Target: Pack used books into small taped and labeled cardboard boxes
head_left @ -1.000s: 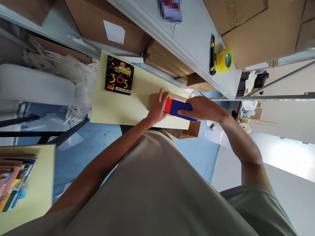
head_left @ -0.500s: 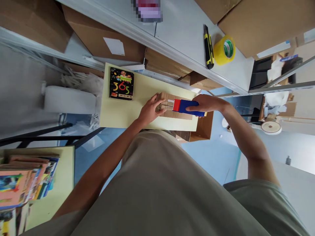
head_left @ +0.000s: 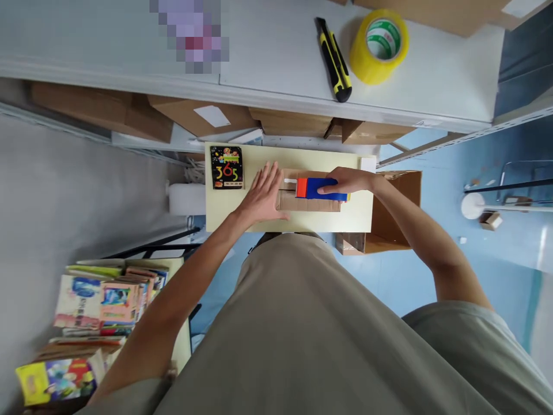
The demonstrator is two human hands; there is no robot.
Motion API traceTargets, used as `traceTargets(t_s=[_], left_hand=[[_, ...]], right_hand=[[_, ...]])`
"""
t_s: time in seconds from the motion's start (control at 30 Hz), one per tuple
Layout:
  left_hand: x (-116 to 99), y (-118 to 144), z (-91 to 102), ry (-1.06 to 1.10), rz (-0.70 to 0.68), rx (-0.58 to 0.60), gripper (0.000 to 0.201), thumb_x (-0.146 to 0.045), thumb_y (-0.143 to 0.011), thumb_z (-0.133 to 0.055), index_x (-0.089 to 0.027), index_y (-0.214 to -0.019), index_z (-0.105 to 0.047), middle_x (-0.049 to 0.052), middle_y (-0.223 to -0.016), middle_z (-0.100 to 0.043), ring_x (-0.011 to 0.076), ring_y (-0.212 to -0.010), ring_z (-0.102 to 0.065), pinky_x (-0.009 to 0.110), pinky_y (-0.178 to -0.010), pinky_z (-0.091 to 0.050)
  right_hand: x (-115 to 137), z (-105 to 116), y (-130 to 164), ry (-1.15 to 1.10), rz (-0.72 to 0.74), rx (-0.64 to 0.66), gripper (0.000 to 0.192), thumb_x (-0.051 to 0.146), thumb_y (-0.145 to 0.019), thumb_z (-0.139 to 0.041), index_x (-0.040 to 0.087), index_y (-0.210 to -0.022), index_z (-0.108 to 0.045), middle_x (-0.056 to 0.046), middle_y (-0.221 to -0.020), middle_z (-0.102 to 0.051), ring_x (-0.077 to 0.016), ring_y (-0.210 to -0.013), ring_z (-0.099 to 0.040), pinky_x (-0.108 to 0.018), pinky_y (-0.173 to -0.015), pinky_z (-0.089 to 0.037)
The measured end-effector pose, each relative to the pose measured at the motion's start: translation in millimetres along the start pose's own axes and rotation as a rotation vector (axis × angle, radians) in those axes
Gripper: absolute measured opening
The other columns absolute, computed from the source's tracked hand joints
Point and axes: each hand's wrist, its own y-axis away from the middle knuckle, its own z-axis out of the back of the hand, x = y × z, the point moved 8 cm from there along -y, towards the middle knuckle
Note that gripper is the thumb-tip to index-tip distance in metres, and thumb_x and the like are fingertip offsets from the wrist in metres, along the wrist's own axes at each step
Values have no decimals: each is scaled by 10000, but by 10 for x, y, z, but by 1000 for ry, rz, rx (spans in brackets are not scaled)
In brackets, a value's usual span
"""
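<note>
Mid-frame, the left hand (head_left: 261, 196) lies flat, fingers spread, steadying the cardboard box (head_left: 309, 202); the right hand (head_left: 352, 181) is wrapped around the tape dispenser (head_left: 322, 189), sealing the box top. The next pull looks to need steady pressure along that seam.

cardboard box (head_left: 309, 201) flat on table | blue-red tape dispenser (head_left: 322, 188) atop

Bright, even daylight is filling the room; glare is washing the floor (head_left: 536, 288) far right of the hands, edges bending wide-angle.
</note>
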Motion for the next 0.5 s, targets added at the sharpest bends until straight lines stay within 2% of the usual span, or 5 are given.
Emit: traceTargets(t_s=[0.07, 0.17, 0.3, 0.43, 0.5], left_hand=[[-85, -104, -70, -75, -27, 56, 1616, -743, -690, -1050, -121, -1905, -185, 299, -1965, -72, 589, -1818, 29, 777, -1454, -18], [-81, -207, -155, -167, -17, 113, 1576, -616, -695, -1071, -121, -1905, -193, 325, -1946, -158, 597, -1817, -8, 800, -1437, 4], [11, -210, -190, -200, 2, 159, 1467, -552, -769, -1013, -81, -1896, -200, 351, -1919, -224, 580, -1817, -109, 737, -1460, -89], [32, -192, -204, -211, 25, 182, 1470, -587, -784, -988, -62, -1894, -180, 357, -1917, -220, 583, -1813, -123, 718, -1457, -144], [17, -190, -214, -220, 44, 185, 1479, -605, -782, -985, -61, -1893, -174, 358, -1918, -214, 588, -1811, -122, 723, -1453, -153]], right_hand=[[0, -6, -7, 3, 45, -1, 679, 867, -941, -755, 190, -974, -783, -68, -788, -790, -215, -743, -714, -320, -727, -497], [-8, 5, -27, 33, 84, -26, 661, 849, -936, -773, 192, -991, -814, -56, -770, -772, -223, -758, -698, -326, -733, -469], [7, 25, -43, 35, 102, -66, 648, 821, -905, -833, 207, -1109, -852, -45, -787, -782, -239, -794, -706, -333, -744, -459], [82, 20, 12, 19, 159, -58, 620, 766, -920, -845, 265, -1285, -850, -42, -892, -845, -267, -895, -752, -340, -795, -486], [37, 49, 102, 33, 146, -46, 622, 762, -923, -850, 267, -1298, -848, -44, -907, -853, -272, -894, -765, -346, -802, -491]])
